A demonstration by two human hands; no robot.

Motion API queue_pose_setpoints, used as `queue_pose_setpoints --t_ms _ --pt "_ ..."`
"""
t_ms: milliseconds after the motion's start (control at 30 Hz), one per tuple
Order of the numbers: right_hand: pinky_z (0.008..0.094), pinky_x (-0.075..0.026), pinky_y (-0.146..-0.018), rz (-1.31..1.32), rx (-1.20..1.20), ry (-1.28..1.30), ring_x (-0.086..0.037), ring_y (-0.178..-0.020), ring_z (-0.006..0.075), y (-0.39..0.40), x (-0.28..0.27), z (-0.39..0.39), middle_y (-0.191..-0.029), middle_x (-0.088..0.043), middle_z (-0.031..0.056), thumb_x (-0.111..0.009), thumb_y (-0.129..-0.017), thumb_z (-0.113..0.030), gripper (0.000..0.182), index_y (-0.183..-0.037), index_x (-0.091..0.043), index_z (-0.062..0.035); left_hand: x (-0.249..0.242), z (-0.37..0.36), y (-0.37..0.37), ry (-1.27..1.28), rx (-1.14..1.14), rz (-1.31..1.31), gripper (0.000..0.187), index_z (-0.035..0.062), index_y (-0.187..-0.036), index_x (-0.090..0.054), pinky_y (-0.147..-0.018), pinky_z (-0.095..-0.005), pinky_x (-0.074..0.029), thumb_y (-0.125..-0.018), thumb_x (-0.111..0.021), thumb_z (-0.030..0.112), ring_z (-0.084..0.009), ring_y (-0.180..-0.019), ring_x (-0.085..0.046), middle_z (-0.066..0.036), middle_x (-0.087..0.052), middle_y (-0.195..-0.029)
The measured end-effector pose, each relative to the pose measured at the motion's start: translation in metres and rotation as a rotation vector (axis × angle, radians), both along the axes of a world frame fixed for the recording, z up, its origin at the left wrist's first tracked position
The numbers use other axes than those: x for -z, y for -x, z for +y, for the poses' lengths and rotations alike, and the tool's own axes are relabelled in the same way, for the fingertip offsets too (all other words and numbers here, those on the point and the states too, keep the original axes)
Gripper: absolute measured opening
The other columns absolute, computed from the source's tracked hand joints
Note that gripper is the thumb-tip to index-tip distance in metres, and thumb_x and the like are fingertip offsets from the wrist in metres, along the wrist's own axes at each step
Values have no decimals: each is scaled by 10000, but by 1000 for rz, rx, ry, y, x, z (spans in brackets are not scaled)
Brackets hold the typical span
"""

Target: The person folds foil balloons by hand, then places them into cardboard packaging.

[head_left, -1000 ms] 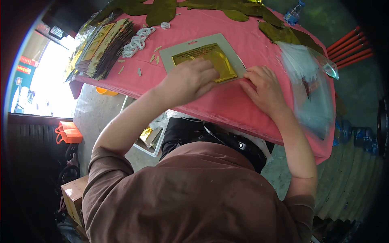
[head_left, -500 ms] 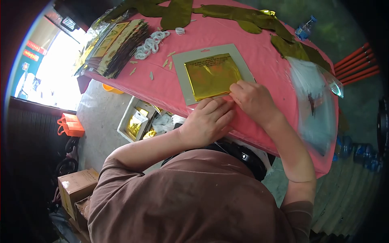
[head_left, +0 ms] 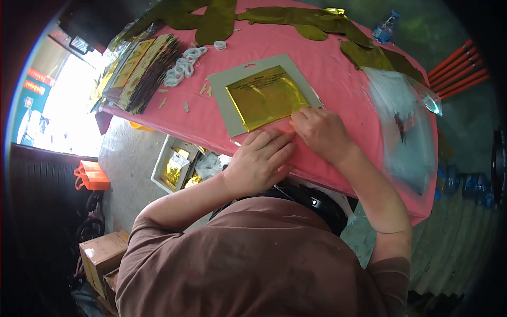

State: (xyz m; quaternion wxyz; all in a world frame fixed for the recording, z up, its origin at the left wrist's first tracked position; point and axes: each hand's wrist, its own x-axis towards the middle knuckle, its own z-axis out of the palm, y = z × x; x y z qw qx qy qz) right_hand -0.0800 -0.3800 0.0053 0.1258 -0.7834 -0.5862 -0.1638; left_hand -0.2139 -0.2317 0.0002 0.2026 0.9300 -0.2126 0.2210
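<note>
A shiny gold foil packet (head_left: 266, 100) with dark print along its far edge lies on a grey card (head_left: 224, 109) that has a hang hole at the top. My right hand (head_left: 323, 134) is closed at the near right edge of the packet, thumb and fingers pinched together. What the pinch holds is hidden under the fingertips. My left hand (head_left: 261, 161) lies palm down along the card's near edge, fingers stretched toward the right hand's fingertips.
Stacked printed cards (head_left: 140, 71) and white looped cords (head_left: 182, 66) occupy the pink table's left (head_left: 348, 79). Flat gold foil shapes (head_left: 306, 21) line its far side. Clear plastic bags (head_left: 398, 116) lie right, near a bottle (head_left: 384, 29). A white crate (head_left: 160, 166) stands on the floor.
The camera view has shifted a little, so the table's things appear farther left and slightly higher. Both hands stay at the card's near edge, with little visible change in their grip.
</note>
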Motion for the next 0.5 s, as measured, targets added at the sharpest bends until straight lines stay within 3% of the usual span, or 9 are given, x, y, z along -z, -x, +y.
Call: queue_pose_setpoints --t_ms 267,400,467,500 --pt "358 -467 -544 191 114 -90 -589 -639 257 16 -18 -66 -700 -568 79 -644 -778 -129 107 -825 -621 -35 -32 -2 -14 -27 -12 29 313 24 -1000 -590 -798 -398 -469 -746 -663 192 -291 -911 -583 -146 -596 -1061" --pt "369 -464 -574 190 325 -124 -596 -662 278 -1 -26 -111 -719 -593 95 -632 -785 -131 100 -801 -618 -33 -28 15 -58 -49 -31 -70 304 26 -1011 -590 -828 -401 -454 -769 -650 199 -296 -962 -564 -141 -595 -1066" --pt "370 -463 -584 160 413 -133 -601 -677 283 -12 -35 -132 -735 -603 101 -627 -787 -132 105 -815 -617 -31 -18 21 -75 -51 -29 49 302 24 -1008 -594 -863 -399 -433 -781 -638 219 -302 -1021 -536 -134 -595 -1069" --pt "372 -466 -598 173 585 -106 -606 -693 288 -16 -42 -141 -751 -613 106 -617 -794 -137 112 -820 -615 -27 -15 20 -78 -49 -20 42 302 24 -1008 -594 -863 -399 -433 -781 -638 219 -302 -1021 -536 -134 -595 -1069"
